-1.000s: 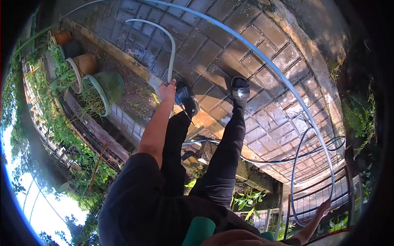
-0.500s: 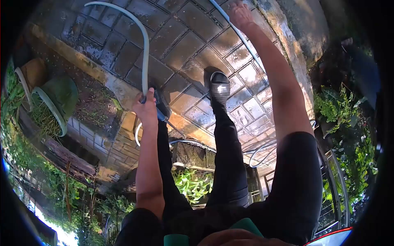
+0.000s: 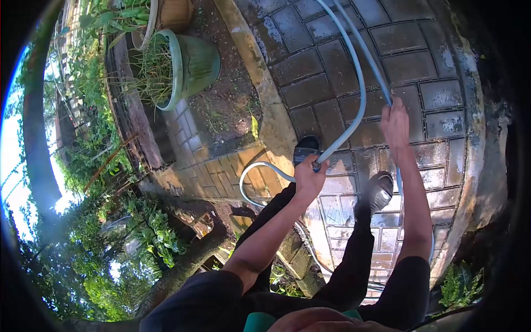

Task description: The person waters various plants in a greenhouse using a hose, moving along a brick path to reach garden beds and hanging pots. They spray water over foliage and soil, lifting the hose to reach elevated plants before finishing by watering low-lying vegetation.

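Note:
A pale grey-blue garden hose [image 3: 362,91] loops over the wet paving in front of me. My left hand [image 3: 311,180] is closed around one part of it, near my sandal [image 3: 307,145] by the path edge. From there the hose bends up to the top of the view, where a second length comes back down. My right hand [image 3: 395,124] has its fingers wrapped around that second length, above the paving. Another loop of hose [image 3: 247,174] hangs to the left of my left hand, over the brick edging.
Wet paving blocks [image 3: 442,94] run between a raised kerb [image 3: 268,99] on the left and a low wall edge [image 3: 470,127] on the right. A green plant pot [image 3: 199,66] and a brown pot [image 3: 176,14] stand in the soil bed. More hose lies behind my feet.
The view has turned toward the left-side pots. My right hand has come from far out on the path to closer in, now gripping the hose. My left hand still holds its part.

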Available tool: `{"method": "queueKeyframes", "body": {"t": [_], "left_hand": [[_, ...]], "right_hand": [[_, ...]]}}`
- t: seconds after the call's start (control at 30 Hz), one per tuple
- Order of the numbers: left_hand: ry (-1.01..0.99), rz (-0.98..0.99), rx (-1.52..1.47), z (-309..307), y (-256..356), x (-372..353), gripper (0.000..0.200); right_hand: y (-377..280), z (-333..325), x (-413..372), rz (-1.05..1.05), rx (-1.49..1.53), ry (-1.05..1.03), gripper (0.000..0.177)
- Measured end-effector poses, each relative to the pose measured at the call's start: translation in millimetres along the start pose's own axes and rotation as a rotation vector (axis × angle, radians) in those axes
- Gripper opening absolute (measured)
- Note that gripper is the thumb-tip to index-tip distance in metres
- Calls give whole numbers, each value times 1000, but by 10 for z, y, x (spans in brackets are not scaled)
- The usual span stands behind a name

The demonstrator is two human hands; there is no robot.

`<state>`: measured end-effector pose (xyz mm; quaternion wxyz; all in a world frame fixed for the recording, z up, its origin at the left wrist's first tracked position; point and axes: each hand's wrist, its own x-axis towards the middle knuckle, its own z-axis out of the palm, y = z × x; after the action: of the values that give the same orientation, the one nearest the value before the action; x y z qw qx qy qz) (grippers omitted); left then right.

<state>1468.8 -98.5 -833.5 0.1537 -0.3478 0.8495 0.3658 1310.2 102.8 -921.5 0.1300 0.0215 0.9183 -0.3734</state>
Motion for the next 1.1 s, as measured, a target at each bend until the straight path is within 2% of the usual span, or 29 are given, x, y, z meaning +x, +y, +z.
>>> {"method": "queueKeyframes", "body": {"t": [0.07,0.1,0.17,0.2,0.23,0.27,0.3,0.33,0.37,0.47,0.57,0.73,0.83,0.9,1.0,1.03,1.07,1.1], "left_hand": [[41,79,119,102,85,-91,24],[74,148,144,204,59,-139,24],[98,239,156,344,105,-207,25],[78,157,97,363,138,-282,26],[57,80,37,361,189,-306,26],[38,4,-22,353,191,-292,26],[70,34,98,366,-58,-199,25],[85,12,49,327,-6,-203,24],[94,-15,10,237,30,-224,23],[92,-22,-68,-19,422,-219,19],[85,59,42,-235,730,-135,23],[138,48,-19,-401,627,-41,24],[74,-79,-113,-673,683,-88,25],[80,-74,-106,-822,521,-38,25],[112,-34,-150,-1043,507,-10,24],[121,-47,-149,-1133,557,-38,24],[118,-50,-155,-1199,619,-32,24],[144,-19,-193,-1251,576,-7,24]], "right_hand": [[24,-699,-751,150,36,-255,21],[229,-984,-1198,184,77,-198,17],[990,-1607,-2211,246,-88,-49,15],[1383,-1988,-2699,271,-255,7,12],[1717,-2344,-3153,364,-403,-71,15],[1710,-2666,-3501,695,-356,-298,34],[2416,-2653,-4428,656,-471,-235,45],[2668,-2839,-5067,776,-457,-91,50],[2495,-3108,-5427,933,-685,-101,48],[2392,-3280,-6004,1175,-714,-161,46],[2322,-3146,-5948,1261,-626,-258,43],[2428,-2700,-5264,1279,-441,-389,39],[2578,-2305,-4584,1262,-296,-437,37],[2646,-2007,-4023,1245,-178,-454,36],[2686,-1206,-2925,1183,74,-454,34],[2683,-859,-2525,1092,158,-477,33],[2112,-672,-1890,1170,246,-287,29],[1514,-678,-1482,1014,316,-254,25]]}}
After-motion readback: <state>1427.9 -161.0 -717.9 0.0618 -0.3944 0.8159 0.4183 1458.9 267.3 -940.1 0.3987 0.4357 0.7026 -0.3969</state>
